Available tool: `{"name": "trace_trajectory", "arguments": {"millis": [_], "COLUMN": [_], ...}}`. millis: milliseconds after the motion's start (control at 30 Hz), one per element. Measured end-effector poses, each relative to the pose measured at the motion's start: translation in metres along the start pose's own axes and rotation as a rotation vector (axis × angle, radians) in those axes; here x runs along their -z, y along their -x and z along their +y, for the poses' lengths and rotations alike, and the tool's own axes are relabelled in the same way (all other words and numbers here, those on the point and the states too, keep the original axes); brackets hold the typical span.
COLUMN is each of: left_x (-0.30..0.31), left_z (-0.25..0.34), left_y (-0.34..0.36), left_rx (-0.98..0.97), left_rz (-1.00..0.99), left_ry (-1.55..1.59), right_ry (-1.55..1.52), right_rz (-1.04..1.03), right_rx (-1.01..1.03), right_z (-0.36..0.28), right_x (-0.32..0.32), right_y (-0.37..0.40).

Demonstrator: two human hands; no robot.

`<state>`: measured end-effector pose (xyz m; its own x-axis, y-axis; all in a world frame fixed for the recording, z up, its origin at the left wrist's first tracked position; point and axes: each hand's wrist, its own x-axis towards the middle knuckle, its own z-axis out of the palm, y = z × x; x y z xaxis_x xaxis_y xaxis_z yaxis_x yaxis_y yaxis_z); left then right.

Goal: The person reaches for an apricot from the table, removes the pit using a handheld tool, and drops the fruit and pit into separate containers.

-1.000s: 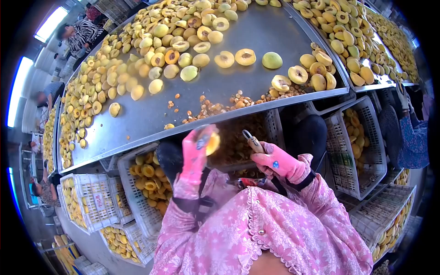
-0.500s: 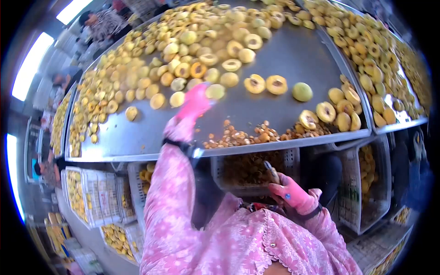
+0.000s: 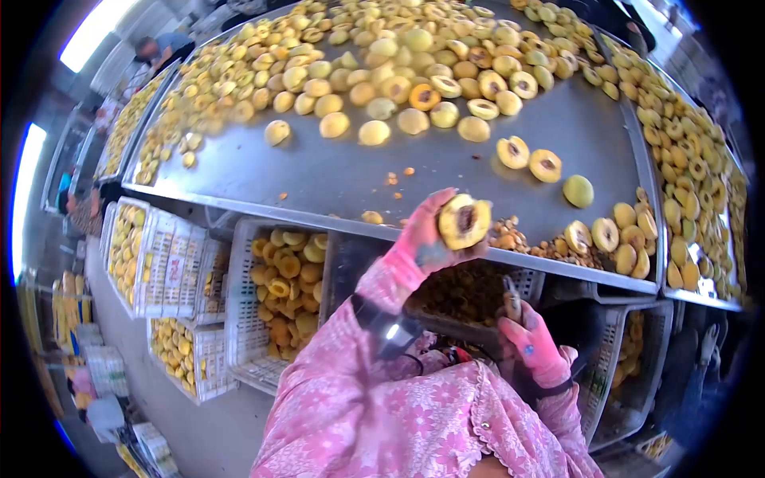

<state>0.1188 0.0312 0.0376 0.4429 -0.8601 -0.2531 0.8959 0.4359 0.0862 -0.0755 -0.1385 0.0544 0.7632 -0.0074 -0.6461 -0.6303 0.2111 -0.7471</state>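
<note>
My left hand (image 3: 421, 237), in a pink glove, grips a yellow peach half (image 3: 464, 221) above the table's front edge. Its cut face with a dark hollow is turned up. Lower right, my right hand (image 3: 531, 342), also pink-gloved, is closed around a short tool (image 3: 511, 299) with a brownish handle and a metal tip pointing up. Beyond the hands, two peach halves (image 3: 529, 158) lie cut side up beside a whole-looking peach (image 3: 578, 191) on the metal table (image 3: 319, 171). Brown bits of pit (image 3: 550, 247) line the table's front edge.
Many peach halves (image 3: 382, 60) cover the back of the table. Beneath its edge stand a crate of peach halves (image 3: 243, 307) at left, a crate of dark scraps (image 3: 454, 296) in the middle and another crate (image 3: 637, 378) at right. A person (image 3: 163, 49) works far left.
My left hand has come back from the fruit on the table toward my right hand, now with a peach half in it. The camera view has shifted, showing more of the left-hand crates.
</note>
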Motion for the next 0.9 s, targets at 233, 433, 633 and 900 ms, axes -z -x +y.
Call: {"name": "trace_trajectory", "arguments": {"millis": [233, 433, 633, 900], "left_x": [0.003, -0.008, -0.021, -0.016], "left_z": [-0.040, -0.065, -0.084, -0.097], "left_y": [0.045, 0.055, 0.059, 0.050], "left_rx": [-0.119, -0.128, -0.287, -0.371], "left_rz": [0.223, 0.294, 0.393, 0.381], "left_ry": [-0.253, -0.428, -0.622, -0.767], "right_ry": [0.375, 0.603, 0.664, 0.681], "right_rz": [-0.040, 0.088, 0.168, 0.122], "right_rx": [0.244, 0.620, 0.730, 0.705], "right_z": [-0.021, -0.010, 0.003, 0.013], "right_x": [-0.024, -0.028, -0.031, -0.024], "right_y": [0.013, 0.009, 0.002, -0.006]}}
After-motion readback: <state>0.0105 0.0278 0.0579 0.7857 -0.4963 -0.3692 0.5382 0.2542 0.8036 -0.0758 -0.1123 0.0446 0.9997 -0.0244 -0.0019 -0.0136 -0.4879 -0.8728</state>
